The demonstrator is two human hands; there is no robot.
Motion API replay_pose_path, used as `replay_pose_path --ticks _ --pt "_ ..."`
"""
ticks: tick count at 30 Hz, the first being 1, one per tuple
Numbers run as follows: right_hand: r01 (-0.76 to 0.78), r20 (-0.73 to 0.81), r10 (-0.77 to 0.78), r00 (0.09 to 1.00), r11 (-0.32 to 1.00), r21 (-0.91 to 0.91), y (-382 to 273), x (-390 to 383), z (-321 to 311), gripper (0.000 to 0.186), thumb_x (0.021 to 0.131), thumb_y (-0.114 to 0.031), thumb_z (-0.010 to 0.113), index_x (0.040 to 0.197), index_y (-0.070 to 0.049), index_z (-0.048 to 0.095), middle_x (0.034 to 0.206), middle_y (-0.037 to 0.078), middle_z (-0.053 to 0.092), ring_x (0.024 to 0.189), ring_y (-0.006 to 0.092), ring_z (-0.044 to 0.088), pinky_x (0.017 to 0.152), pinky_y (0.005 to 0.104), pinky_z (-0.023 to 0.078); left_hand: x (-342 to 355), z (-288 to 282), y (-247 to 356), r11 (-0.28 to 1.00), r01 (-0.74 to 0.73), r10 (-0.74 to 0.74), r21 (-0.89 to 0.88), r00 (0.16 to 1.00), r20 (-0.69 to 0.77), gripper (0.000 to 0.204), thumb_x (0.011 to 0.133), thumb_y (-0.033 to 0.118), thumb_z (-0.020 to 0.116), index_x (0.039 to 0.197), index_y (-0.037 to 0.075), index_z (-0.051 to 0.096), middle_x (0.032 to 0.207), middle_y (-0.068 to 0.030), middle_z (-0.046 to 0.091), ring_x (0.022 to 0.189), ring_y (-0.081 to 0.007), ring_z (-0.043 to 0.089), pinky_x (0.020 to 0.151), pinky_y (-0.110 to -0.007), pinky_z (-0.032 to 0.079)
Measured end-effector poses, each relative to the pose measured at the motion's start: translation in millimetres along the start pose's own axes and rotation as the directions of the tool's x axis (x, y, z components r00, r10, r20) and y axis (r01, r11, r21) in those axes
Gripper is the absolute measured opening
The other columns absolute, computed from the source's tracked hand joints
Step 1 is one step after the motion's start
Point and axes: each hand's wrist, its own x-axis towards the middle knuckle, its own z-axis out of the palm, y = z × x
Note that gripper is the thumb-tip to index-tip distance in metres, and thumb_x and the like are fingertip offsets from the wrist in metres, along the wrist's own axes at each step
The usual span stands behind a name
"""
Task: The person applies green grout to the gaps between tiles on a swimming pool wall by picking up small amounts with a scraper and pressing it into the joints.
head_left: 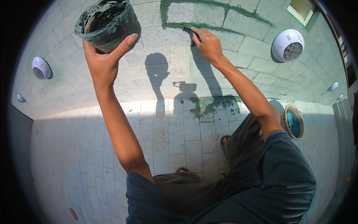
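My left hand (100,63) grips a round plastic tub (106,33) smeared with dark green paste, raised at the upper left. My right hand (207,46) is closed on a small dark tool (197,33), partly hidden by the fingers, its tip against a joint between pale tiles on the wall (194,16). Dark green paste lines the joints around the upper tiles, with a thicker smear by my fingertips.
White round lamps (288,44) (41,68) are set along the curved wall, with a small square opening (300,11) upper right. A bucket (291,121) with something turquoise sits right of my legs. Green splatters (209,110) mark the tiled floor (93,156) below.
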Motion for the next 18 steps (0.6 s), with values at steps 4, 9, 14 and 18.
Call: replay_pose_path --ticks 4,9,14,18 --pt "-0.042 -0.027 0.042 0.999 0.999 -0.013 10 -8 -16 0.023 0.089 -0.017 0.068 0.110 -0.009 0.070 0.080 0.010 0.066 0.068 0.0293 0.066 0.059 0.0389 0.055 1 -1 -6 0.999 -0.015 0.015 -0.039 1.000 -0.004 0.085 0.065 0.023 0.094 0.131 0.000 0.047 0.121 -0.0166 0.060 0.111 -0.0278 0.062 0.092 -0.037 0.055" --pt "0.012 0.001 -0.012 1.000 0.992 0.125 -13 -14 -24 0.024 0.087 -0.014 0.069 0.111 -0.008 0.069 0.078 0.009 0.065 0.065 0.0271 0.064 0.057 0.0363 0.054 1 1 -8 0.996 -0.035 0.034 -0.077 0.999 -0.020 0.085 0.065 0.022 0.094 0.133 0.001 0.046 0.121 -0.0163 0.060 0.112 -0.0274 0.062 0.091 -0.036 0.056" --pt "0.091 0.026 -0.097 0.995 0.981 0.169 -23 -10 -2 0.023 0.087 -0.013 0.069 0.110 -0.009 0.069 0.080 0.010 0.064 0.068 0.0285 0.064 0.060 0.0385 0.054 -3 4 -5 0.997 0.001 0.000 -0.082 1.000 0.014 0.083 0.066 0.019 0.093 0.132 0.000 0.047 0.119 -0.0162 0.061 0.107 -0.0267 0.064 0.091 -0.037 0.056" --pt "0.030 0.011 -0.031 0.999 0.992 0.121 -17 -6 4 0.023 0.088 -0.015 0.068 0.111 -0.010 0.069 0.082 0.010 0.064 0.070 0.0301 0.064 0.062 0.0384 0.054 -4 9 -1 0.993 -0.002 0.004 -0.117 1.000 0.013 0.081 0.066 0.017 0.093 0.131 -0.001 0.046 0.116 -0.0166 0.063 0.104 -0.0264 0.066 0.089 -0.037 0.058"
